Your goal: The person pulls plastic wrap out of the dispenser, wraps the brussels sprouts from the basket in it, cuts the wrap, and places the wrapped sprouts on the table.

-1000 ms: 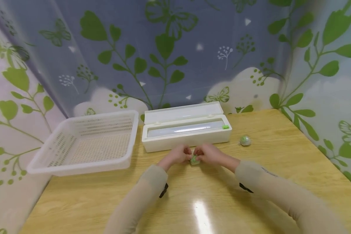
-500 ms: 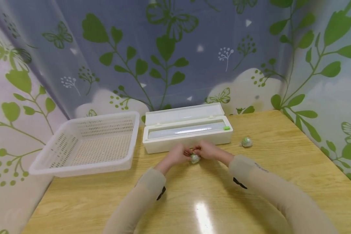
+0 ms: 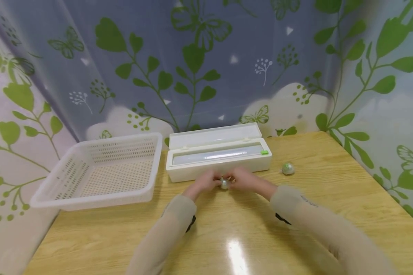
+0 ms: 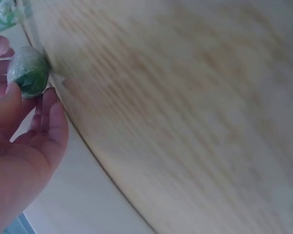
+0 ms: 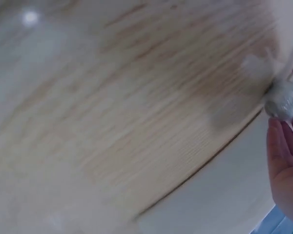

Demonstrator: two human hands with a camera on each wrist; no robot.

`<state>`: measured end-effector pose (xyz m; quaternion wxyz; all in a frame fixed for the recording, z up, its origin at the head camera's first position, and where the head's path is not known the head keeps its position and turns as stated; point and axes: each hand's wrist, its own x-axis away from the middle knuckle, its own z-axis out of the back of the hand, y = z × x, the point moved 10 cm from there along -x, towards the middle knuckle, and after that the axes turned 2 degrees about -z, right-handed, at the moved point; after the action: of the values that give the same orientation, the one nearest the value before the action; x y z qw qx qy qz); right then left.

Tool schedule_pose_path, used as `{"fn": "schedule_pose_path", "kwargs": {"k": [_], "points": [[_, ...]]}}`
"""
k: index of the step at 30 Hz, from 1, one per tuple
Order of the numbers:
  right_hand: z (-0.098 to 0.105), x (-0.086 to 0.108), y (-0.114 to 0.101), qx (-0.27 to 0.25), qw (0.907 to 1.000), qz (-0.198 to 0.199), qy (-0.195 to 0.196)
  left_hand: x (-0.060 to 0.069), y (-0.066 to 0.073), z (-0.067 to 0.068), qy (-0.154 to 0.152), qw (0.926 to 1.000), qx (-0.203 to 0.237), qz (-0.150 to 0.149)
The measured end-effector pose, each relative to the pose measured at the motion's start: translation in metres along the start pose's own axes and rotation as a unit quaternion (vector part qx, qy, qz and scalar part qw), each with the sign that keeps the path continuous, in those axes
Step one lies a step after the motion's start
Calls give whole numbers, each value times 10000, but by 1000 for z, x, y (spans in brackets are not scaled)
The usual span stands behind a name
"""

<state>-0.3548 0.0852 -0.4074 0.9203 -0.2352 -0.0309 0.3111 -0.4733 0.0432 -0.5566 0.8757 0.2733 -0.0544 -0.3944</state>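
Note:
A small round green-and-white ball wrapped in clear film is between both hands, just in front of the white cling film dispenser. My left hand holds it from the left; its thumb and fingers curl about the wrapped ball in the left wrist view. From the other side my right hand pinches it, with the fingers partly cut off by the edge of the right wrist view. Over on the right lies a second film-wrapped ball, touched by neither hand.
The dispenser's lid stands raised at the back; a film roll and a green slider show inside. On the left is a white plastic basket with slotted sides. A patterned curtain hangs behind the wooden table.
Both hands stay at the wrapped ball, and their fingers shift around it. The ball has turned, showing less green in the head view. The dispenser, basket and second ball have stayed put.

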Motion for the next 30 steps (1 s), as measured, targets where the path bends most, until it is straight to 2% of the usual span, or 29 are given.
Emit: {"fn": "schedule_pose_path", "kwargs": {"k": [2, 3, 5, 8, 10, 11, 13, 15, 16, 17, 18, 19, 21, 24, 27, 30], "points": [[-3, -4, -6, 392, 9991, 179, 18, 1, -4, 0, -22, 10000, 14, 19], [-4, -6, -9, 546, 9982, 250, 50, 4, 1, 4, -43, 9999, 72, 81], [-5, -9, -12, 847, 9958, 340, 100, 14, 20, 20, -5, 9991, 324, 269], [-8, -14, -15, 975, 9943, 410, 158, 28, 42, 39, -4, 9935, 772, 836], [-11, -14, -18, 1094, 9925, 518, 150, 35, 49, 45, 49, 9916, 866, 954], [-12, -14, -22, 1126, 9916, 620, 156, 37, 50, 46, 117, 9926, 938, 769], [-15, -11, -28, 1120, 9903, 807, 125, 46, 60, 50, -11, 9918, 1045, 741], [-17, -6, -35, 972, 9909, 927, -20, 60, 77, 55, -223, 9899, 1193, 737], [-17, -4, -38, 792, 9925, 924, -128, 70, 90, 60, -414, 9855, 1325, 971], [-18, -2, -40, 572, 9939, 913, -251, 77, 98, 63, -504, 9839, 1430, 951], [-19, 1, -40, 326, 9953, 828, -387, 87, 111, 68, -665, 9802, 1459, 1162], [-20, 3, -40, 94, 9961, 720, -505, 92, 120, 71, -713, 9801, 1466, 1136], [-20, 5, -39, -293, 9960, 543, -646, 99, 134, 79, -674, 9834, 1346, 1013], [-21, 7, -36, -522, 9958, 363, -662, 102, 150, 87, -553, 9919, 832, 782], [-22, 8, -34, -332, 9972, 397, -534, 101, 158, 86, -587, 9958, 246, 651], [-23, 13, -36, 144, 9976, 572, -373, 99, 161, 81, -638, 9960, -177, 594]]}}
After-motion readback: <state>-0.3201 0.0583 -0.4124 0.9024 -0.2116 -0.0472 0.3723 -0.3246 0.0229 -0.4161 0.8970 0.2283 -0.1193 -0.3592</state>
